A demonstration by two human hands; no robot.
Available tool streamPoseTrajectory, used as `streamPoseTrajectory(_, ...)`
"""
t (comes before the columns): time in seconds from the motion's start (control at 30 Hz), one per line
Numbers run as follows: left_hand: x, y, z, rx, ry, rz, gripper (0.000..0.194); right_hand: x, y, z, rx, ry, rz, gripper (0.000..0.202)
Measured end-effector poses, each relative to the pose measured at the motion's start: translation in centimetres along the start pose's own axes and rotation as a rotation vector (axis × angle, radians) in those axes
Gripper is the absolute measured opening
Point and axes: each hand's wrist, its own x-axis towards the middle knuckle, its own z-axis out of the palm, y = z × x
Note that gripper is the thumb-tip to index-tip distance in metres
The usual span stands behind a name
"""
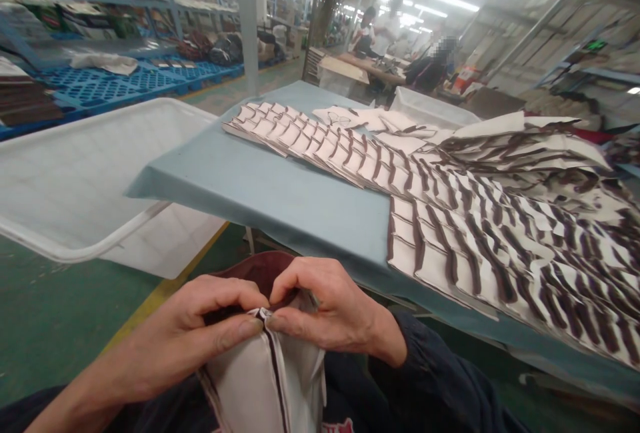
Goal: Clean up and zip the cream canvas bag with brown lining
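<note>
In front of my body hangs a cream fabric piece (245, 380) with a dark brown line running down its middle. My left hand (215, 316) pinches its top edge between thumb and fingers, left of the brown line. Close beside it, my right hand (315, 306) pinches the same edge from the right. Both thumbs almost meet at a small white fold at the top. Part of a brownish-red surface shows behind my hands; I cannot tell what it is. Rows of similar cream pieces with dark edges (405, 246) lie overlapped on the table to the right.
The table (200, 180) has a light blue cover. A white plastic bin (105, 246) stands to its left, with blue pallets (115, 90) and shelving beyond. Loose cream pieces (530, 140) are heaped at the table's right. Several people work in the background.
</note>
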Motion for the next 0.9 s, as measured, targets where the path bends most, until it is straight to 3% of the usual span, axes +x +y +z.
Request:
streamPoseTrajectory(0.2, -0.2, -0.5, 0.1, -0.004, 0.004, -0.054, 0.030, -0.1, -0.3, -0.1, -0.077, 0.032, -0.046, 0.015)
streamPoseTrajectory(0.33, -0.3, 0.8, 0.8, 0.065, 0.097, -0.079, 0.028, 0.5, -0.8, 0.4, -0.282, 0.142, -0.220, 0.012)
streamPoseTrajectory(0.43, -0.1, 2.0, 1.4, 0.142, 0.139, -0.102, 0.033, 0.6, -1.0, 0.8, -0.389, 0.170, -0.260, 0.017)
streamPoseTrajectory(0.63, 0.7, 1.6, 1.4, 0.247, 0.106, 0.101, 0.033, 0.4, -1.2, 1.2, -0.218, 0.127, -0.094, 0.016)
streamPoseTrajectory(0.9, 1.9, 3.8, 0.0, 0.395, 0.002, 0.150, 0.026, 1.0, -2.0, 1.1, -0.149, 0.054, 0.059, 0.016)
